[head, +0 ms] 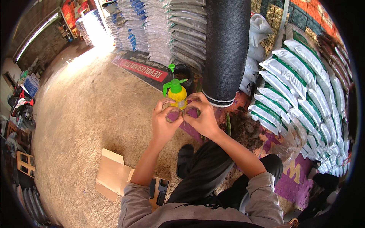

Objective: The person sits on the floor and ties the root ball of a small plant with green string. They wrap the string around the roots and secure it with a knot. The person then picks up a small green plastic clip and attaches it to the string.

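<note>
My left hand (165, 118) and my right hand (201, 115) meet in front of me, thumbs and fingertips pinched almost together. Between the fingertips is a small thin strand (184, 121), too small to name. Just beyond them stands a yellow pump spray bottle (177, 95) with a green head; its plunger is up, and my fingers hide its lower part. A long green leaf or pod (228, 124) lies to the right of my right hand, beside a heap of dark fibrous material (246, 125).
White-and-green sacks (288, 71) are piled at the right. A black mesh roll (226, 51) stands ahead, near stacked clear bags (158, 31). An opened cardboard box (112, 173) lies at lower left. Printed banners (142, 68) cover parts of the concrete floor (77, 114). A motorcycle (22, 105) is far left.
</note>
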The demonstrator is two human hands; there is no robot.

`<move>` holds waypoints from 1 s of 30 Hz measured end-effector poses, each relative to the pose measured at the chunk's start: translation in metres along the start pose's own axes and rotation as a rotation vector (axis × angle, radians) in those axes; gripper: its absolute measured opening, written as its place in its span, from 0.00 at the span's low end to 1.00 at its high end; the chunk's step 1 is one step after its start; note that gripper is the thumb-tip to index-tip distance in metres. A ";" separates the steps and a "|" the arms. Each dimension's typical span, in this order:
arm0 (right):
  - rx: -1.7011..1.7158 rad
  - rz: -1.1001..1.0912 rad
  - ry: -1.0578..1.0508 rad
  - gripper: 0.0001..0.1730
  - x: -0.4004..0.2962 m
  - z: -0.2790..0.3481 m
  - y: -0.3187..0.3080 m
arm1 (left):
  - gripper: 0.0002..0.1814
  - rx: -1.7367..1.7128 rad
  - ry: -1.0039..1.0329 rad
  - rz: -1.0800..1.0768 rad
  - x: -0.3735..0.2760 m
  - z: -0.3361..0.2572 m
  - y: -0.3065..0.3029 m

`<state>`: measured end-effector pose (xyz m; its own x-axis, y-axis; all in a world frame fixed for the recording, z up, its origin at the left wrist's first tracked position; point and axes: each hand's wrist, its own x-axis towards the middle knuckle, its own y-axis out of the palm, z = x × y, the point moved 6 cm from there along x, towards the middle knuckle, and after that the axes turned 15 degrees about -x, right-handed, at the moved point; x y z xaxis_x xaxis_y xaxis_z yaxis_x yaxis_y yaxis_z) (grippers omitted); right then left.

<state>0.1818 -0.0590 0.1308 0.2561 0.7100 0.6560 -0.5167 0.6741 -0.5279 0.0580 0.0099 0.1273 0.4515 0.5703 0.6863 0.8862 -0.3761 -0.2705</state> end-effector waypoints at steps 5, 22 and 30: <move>-0.033 0.035 0.016 0.08 0.001 0.003 0.000 | 0.06 0.022 -0.017 -0.015 -0.001 0.000 -0.003; -0.231 0.063 -0.075 0.11 0.003 0.009 -0.009 | 0.05 -0.099 -0.029 0.044 0.001 0.000 0.004; -0.201 -0.007 -0.081 0.11 0.003 0.010 -0.011 | 0.07 -0.053 -0.007 -0.016 0.000 -0.001 0.000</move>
<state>0.1795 -0.0663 0.1438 0.1881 0.6921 0.6969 -0.3396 0.7116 -0.6150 0.0579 0.0094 0.1280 0.4384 0.5811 0.6857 0.8865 -0.4054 -0.2232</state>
